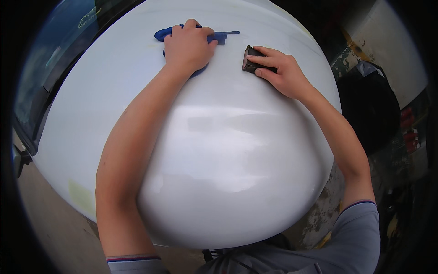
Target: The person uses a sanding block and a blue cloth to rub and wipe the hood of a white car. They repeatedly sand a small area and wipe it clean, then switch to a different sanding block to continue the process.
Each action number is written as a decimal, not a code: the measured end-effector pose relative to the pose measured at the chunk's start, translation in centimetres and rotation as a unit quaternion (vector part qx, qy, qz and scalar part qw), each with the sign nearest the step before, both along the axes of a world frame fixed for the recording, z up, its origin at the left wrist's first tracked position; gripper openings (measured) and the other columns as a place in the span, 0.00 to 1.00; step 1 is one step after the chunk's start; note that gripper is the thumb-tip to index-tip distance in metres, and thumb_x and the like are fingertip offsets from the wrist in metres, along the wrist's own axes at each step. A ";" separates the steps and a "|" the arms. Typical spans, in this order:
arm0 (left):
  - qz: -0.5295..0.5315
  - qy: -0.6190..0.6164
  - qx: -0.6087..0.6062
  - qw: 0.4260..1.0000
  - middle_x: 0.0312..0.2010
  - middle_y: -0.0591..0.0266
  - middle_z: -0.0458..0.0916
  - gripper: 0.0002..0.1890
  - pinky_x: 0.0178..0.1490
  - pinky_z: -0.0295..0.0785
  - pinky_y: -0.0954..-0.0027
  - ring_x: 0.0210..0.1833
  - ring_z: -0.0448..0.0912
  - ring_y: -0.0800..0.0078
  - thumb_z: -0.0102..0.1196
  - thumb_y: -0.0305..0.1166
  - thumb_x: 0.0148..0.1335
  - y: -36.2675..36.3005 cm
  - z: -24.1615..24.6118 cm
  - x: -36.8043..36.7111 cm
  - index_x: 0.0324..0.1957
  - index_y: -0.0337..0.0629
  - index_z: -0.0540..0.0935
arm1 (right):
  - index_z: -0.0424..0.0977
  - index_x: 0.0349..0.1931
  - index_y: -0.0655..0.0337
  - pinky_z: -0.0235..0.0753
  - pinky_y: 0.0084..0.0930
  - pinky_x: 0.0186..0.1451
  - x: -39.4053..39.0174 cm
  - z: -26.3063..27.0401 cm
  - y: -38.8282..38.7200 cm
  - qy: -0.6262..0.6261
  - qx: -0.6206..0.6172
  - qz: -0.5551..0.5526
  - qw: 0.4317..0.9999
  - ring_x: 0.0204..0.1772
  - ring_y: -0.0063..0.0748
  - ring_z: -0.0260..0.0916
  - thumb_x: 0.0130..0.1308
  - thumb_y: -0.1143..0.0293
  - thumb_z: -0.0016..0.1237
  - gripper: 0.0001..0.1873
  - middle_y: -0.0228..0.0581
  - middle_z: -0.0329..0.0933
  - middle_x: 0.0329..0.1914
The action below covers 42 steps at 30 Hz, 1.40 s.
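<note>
A white car hood fills the middle of the view. Towards its far side my left hand presses on a bunched blue cloth, fingers bent over it; part of the cloth lies hidden beneath the palm, and a thin strip of it trails to the right. To the right, my right hand grips a dark sanding block by its sides, the thumb on the near edge. The block rests on the hood, apart from the cloth.
The windshield and a wiper arm border the hood at the left. A side mirror shows at the lower left. Beyond the hood's right edge stands a large black object on a worn, stained floor. The hood's near edge is close to my body.
</note>
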<state>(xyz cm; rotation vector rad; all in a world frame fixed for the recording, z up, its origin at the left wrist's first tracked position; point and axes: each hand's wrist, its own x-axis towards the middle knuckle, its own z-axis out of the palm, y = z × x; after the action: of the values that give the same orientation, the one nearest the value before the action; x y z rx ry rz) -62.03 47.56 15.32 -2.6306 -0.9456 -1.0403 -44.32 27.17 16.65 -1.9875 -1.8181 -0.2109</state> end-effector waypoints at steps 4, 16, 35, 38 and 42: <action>-0.018 -0.005 -0.026 0.999 0.65 0.64 0.84 0.17 0.63 0.81 0.55 0.63 0.83 0.57 0.67 0.49 0.72 -0.2 -0.1 -0.2 0.59 0.63 0.94 | 0.86 0.66 0.48 0.81 0.38 0.72 -0.1 0.0 0.0 0.099 0.034 0.026 0.994 0.70 0.48 0.82 0.75 0.68 0.60 0.21 0.50 0.76 0.80; -0.004 0.004 -0.034 0.999 0.65 0.63 0.84 0.17 0.64 0.82 0.57 0.62 0.84 0.57 0.67 0.50 0.72 -1.1 0.6 -1.2 0.59 0.63 0.94 | 0.87 0.65 0.50 0.77 0.42 0.76 0.0 -0.2 0.1 -0.003 -0.009 -0.041 0.999 0.72 0.55 0.78 0.74 0.68 0.61 0.20 0.54 0.76 0.78; -0.033 0.028 -0.066 0.997 0.64 0.65 0.82 0.18 0.63 0.78 0.46 0.66 0.79 0.54 0.65 0.50 0.71 -0.3 1.6 -0.3 0.59 0.63 0.93 | 0.87 0.64 0.51 0.82 0.39 0.68 -0.8 0.4 0.4 0.000 0.030 0.023 0.999 0.63 0.53 0.85 0.73 0.70 0.60 0.20 0.57 0.78 0.75; -0.043 0.062 -0.079 0.994 0.61 0.63 0.84 0.17 0.61 0.81 0.47 0.64 0.81 0.54 0.64 0.50 0.70 -0.2 2.5 1.4 0.54 0.58 0.94 | 0.87 0.64 0.51 0.80 0.40 0.72 -1.1 0.8 0.6 0.050 0.046 0.025 0.997 0.68 0.54 0.82 0.72 0.72 0.61 0.21 0.56 0.78 0.76; -0.117 0.076 -0.030 0.990 0.55 0.60 0.87 0.16 0.58 0.83 0.50 0.58 0.84 0.54 0.62 0.47 0.69 0.3 2.7 2.2 0.48 0.52 0.95 | 0.87 0.64 0.52 0.80 0.41 0.72 -1.5 0.5 -0.5 0.016 0.047 0.014 0.999 0.68 0.59 0.81 0.72 0.71 0.59 0.21 0.57 0.78 0.75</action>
<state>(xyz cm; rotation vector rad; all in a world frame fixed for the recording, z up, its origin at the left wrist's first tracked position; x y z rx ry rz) -59.81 47.81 18.01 -2.8769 -0.6584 -0.8498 -45.78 26.66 17.10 -1.8890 -1.7830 -0.2495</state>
